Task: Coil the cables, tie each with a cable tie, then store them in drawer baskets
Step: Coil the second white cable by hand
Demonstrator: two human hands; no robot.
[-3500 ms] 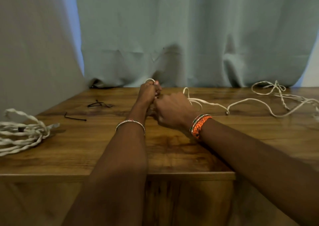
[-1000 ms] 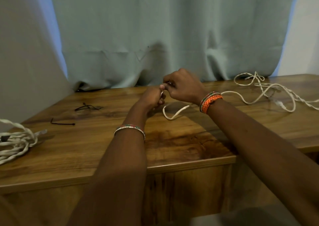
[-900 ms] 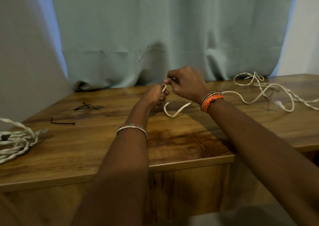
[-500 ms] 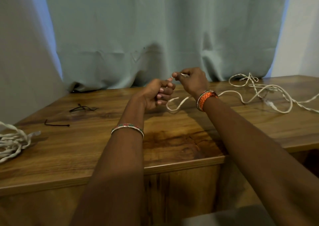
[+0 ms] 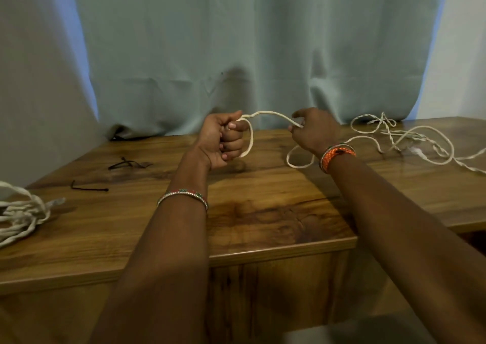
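Note:
My left hand [image 5: 223, 141] is fisted above the wooden table [image 5: 263, 217] and grips one small loop of a white twisted cable [image 5: 271, 115]. The cable arcs rightward to my right hand [image 5: 314, 130], which pinches it between thumb and fingers. Past that hand the cable droops onto the table and runs into a loose tangle [image 5: 410, 141] at the back right. A coiled white cable [image 5: 21, 215] lies at the left edge. Two black cable ties [image 5: 89, 188] [image 5: 128, 163] lie on the table at the left.
A pale green curtain [image 5: 249, 54] hangs right behind the table's back edge. The table's front edge runs below my forearms, with a wooden cabinet front [image 5: 276, 291] beneath it. The table steps down at the right.
My hands have drawn apart. The left hand turned into a fist with a loop of cable around it, and the right hand slid rightward along the cable. The camera view shifted slightly.

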